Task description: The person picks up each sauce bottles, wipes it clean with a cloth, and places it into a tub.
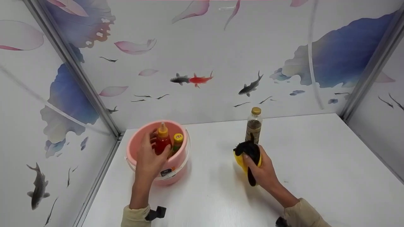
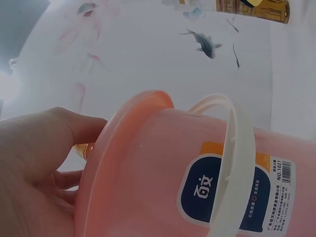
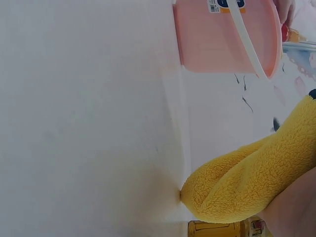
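My left hand (image 1: 150, 154) reaches over the rim of a pink bucket (image 1: 174, 170), fingers and thumb curled round a red squeeze sauce bottle (image 1: 162, 143) with a yellow cap and nozzle. Beside it in the bucket stands a second bottle with a yellow cap (image 1: 178, 138), its lower part hidden. In the left wrist view the bucket wall (image 2: 148, 177) covers most of the sauce bottle. My right hand (image 1: 263, 170) grips a bunched fleecy cloth (image 3: 247, 182), yellow on one side and black on the other. Just behind the cloth stands a glass bottle (image 1: 254, 126) with a gold cap, partly covered.
The bucket's white handle (image 2: 237, 163) hangs down its side, across a printed label (image 2: 197, 192). Both stand on a white table (image 1: 214, 195). A wall (image 1: 221, 56) painted with fish and petals rises at the back, with side panels left and right.
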Demonstrator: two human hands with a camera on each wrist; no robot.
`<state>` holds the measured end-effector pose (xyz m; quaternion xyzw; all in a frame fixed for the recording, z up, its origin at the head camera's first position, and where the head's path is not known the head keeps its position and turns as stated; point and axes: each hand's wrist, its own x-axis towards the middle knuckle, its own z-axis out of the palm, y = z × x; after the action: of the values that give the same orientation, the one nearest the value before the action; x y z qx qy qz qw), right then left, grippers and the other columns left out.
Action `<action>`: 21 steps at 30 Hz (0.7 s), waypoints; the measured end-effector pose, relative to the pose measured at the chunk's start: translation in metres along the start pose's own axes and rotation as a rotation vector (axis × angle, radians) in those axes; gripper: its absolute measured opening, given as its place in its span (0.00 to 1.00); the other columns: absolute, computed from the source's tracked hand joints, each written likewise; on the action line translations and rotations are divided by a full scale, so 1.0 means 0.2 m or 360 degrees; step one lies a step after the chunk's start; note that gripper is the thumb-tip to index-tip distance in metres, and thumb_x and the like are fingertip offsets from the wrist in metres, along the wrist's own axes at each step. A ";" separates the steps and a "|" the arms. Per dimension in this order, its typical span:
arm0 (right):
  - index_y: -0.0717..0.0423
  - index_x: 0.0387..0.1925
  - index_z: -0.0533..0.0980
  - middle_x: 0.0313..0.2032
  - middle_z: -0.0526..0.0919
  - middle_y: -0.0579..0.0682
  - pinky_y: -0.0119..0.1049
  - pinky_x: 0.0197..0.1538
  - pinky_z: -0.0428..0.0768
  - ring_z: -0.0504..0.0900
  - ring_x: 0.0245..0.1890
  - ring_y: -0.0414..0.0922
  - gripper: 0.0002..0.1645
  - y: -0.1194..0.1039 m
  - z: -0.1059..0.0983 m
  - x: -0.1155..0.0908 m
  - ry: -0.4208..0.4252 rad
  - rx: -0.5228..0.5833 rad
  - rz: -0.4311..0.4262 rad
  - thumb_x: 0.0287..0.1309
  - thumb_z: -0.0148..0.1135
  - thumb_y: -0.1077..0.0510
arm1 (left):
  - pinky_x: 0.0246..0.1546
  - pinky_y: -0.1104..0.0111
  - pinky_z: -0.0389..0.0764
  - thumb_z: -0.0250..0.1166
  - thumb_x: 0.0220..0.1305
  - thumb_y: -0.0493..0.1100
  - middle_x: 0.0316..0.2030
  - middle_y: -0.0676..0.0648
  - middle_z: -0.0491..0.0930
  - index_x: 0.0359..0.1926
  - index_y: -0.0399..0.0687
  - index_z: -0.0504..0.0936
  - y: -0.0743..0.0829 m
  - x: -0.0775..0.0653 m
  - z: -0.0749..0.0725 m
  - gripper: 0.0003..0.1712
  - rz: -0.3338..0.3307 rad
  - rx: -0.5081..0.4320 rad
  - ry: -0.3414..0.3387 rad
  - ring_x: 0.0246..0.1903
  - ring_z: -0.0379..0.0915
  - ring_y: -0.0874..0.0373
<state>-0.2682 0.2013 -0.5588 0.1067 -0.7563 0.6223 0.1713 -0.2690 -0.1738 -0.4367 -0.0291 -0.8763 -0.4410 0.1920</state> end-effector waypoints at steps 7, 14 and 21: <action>0.49 0.67 0.75 0.58 0.85 0.46 0.31 0.55 0.84 0.83 0.52 0.47 0.23 -0.01 0.00 0.00 0.0011 -0.0021 0.0023 0.75 0.68 0.58 | 0.69 0.49 0.81 0.78 0.64 0.37 0.70 0.42 0.78 0.77 0.49 0.67 0.00 0.00 0.01 0.44 0.0032 -0.0056 0.0091 0.69 0.77 0.42; 0.49 0.67 0.74 0.59 0.84 0.47 0.31 0.56 0.85 0.83 0.52 0.47 0.24 -0.01 0.00 -0.01 0.0003 -0.0020 0.0033 0.75 0.67 0.57 | 0.69 0.50 0.81 0.77 0.67 0.39 0.66 0.44 0.82 0.74 0.48 0.72 -0.01 -0.01 0.01 0.38 0.0074 -0.0079 0.0136 0.67 0.80 0.45; 0.50 0.67 0.74 0.59 0.85 0.48 0.31 0.55 0.85 0.83 0.52 0.46 0.24 -0.01 0.00 -0.01 0.0007 -0.0035 0.0020 0.75 0.67 0.57 | 0.70 0.53 0.81 0.77 0.67 0.41 0.65 0.45 0.83 0.72 0.47 0.75 -0.01 -0.01 0.01 0.35 0.0118 -0.0108 0.0179 0.64 0.81 0.50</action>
<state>-0.2655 0.2000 -0.5569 0.0987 -0.7635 0.6152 0.1701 -0.2682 -0.1730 -0.4403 -0.0432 -0.8470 -0.4639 0.2560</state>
